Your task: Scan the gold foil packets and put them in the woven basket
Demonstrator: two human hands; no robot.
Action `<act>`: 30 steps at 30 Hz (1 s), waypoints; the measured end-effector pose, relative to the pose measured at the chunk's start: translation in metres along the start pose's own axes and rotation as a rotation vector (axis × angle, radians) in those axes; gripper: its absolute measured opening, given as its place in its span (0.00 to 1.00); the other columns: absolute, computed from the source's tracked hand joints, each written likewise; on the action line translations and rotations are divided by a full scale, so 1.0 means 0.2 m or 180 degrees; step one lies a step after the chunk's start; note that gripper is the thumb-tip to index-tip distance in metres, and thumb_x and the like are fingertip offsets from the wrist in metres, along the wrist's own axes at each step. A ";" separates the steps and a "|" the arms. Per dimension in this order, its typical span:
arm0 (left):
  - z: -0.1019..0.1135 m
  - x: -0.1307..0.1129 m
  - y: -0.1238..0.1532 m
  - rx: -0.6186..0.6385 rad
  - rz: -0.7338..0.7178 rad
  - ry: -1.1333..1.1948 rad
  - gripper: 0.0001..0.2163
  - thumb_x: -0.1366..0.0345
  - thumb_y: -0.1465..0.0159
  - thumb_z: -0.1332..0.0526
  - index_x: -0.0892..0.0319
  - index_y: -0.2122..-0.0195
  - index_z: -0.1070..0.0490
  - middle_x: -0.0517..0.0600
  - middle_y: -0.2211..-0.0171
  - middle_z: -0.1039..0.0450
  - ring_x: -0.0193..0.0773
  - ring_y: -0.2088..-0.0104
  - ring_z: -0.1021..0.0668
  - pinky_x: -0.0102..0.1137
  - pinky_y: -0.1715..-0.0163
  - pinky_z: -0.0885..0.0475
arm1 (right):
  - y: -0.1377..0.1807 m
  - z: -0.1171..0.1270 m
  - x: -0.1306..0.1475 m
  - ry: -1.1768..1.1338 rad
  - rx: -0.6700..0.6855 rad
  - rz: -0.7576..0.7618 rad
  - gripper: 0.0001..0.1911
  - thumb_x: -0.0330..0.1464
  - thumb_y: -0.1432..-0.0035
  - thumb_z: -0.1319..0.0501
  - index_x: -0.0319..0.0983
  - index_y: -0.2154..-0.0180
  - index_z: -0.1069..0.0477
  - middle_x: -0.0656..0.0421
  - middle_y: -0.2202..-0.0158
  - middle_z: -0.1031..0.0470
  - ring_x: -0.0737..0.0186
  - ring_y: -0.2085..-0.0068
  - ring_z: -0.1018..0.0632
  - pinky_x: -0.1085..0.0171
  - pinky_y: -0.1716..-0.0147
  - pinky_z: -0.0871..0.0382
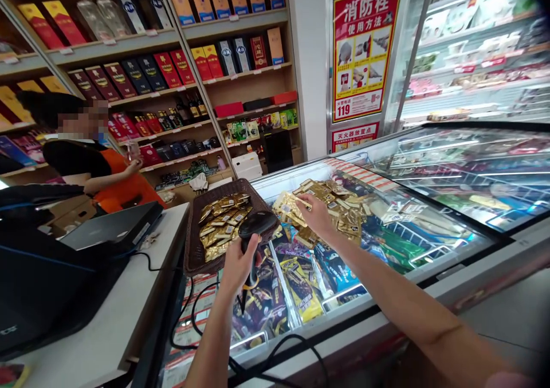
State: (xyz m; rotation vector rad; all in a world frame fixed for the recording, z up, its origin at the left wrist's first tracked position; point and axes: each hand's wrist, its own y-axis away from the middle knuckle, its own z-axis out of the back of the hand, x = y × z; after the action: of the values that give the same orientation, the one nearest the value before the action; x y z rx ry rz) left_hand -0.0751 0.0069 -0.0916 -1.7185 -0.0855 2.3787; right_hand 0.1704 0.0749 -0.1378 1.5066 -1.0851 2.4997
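Note:
My left hand [241, 259] is closed around the handle of a black barcode scanner [258, 223], its head over the right side of a brown woven basket [192, 256]. Inside that basket lie several gold-wrapped packets [223, 219]. Across from it, my right hand [317, 215] pinches a gold packet [289, 203] at the left edge of a loose pile of similar gold packets [339, 204]. The pile rests on the glass top of the freezer. A black cable [193, 313] loops below my left forearm.
Under the glass of the chest freezer [447, 273] are colourful ice-cream packs [303, 287]. A counter [148, 279] with a black monitor [43, 285] stands at left. Behind it a person in an orange apron [124, 176] faces shelves of boxes [146, 78]. A refrigerated display [476, 50] is at right.

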 end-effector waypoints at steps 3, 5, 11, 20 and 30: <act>-0.02 0.02 0.00 0.0083 -0.0072 -0.0213 0.28 0.36 0.40 0.43 0.62 0.66 0.28 0.49 0.83 0.29 0.35 0.82 0.28 0.27 0.82 0.38 | 0.00 0.00 0.01 -0.0010 0.0069 -0.0007 0.11 0.38 0.38 0.41 0.40 0.59 0.25 0.52 0.58 0.18 0.49 0.55 0.19 0.54 0.52 0.31; -0.02 0.03 0.00 0.0143 -0.0132 -0.0360 0.27 0.37 0.39 0.44 0.60 0.68 0.29 0.50 0.82 0.28 0.35 0.82 0.28 0.27 0.81 0.37 | 0.00 0.01 0.02 -0.0002 0.0061 0.0012 0.11 0.38 0.37 0.41 0.39 0.59 0.25 0.52 0.58 0.18 0.49 0.55 0.20 0.54 0.52 0.31; -0.02 0.00 0.00 0.0109 -0.0122 -0.0423 0.27 0.36 0.39 0.44 0.60 0.68 0.29 0.50 0.83 0.28 0.36 0.82 0.28 0.28 0.80 0.37 | 0.00 -0.01 0.01 0.0039 0.0083 -0.0182 0.11 0.37 0.38 0.42 0.40 0.57 0.25 0.53 0.58 0.18 0.52 0.59 0.20 0.56 0.55 0.30; -0.02 0.00 -0.01 -0.0251 0.0052 -0.0064 0.32 0.32 0.45 0.42 0.61 0.64 0.28 0.48 0.84 0.30 0.37 0.83 0.29 0.27 0.84 0.39 | -0.17 0.09 -0.19 0.0314 -0.0599 -0.0703 0.20 0.32 0.39 0.46 0.35 0.47 0.28 0.46 0.51 0.23 0.47 0.51 0.23 0.52 0.51 0.31; -0.02 -0.01 -0.02 -0.0366 0.0124 0.0026 0.33 0.32 0.48 0.39 0.61 0.64 0.26 0.47 0.84 0.31 0.37 0.83 0.29 0.29 0.82 0.39 | -0.21 0.09 -0.42 0.0884 -0.0507 -0.0379 0.21 0.24 0.45 0.46 0.35 0.50 0.28 0.46 0.52 0.28 0.49 0.50 0.26 0.50 0.47 0.32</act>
State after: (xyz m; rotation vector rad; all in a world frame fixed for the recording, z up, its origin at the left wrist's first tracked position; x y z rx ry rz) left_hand -0.0705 0.0094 -0.0906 -1.7959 -0.1927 2.4383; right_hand 0.2439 0.1214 -0.1754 1.1086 -1.0830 2.3858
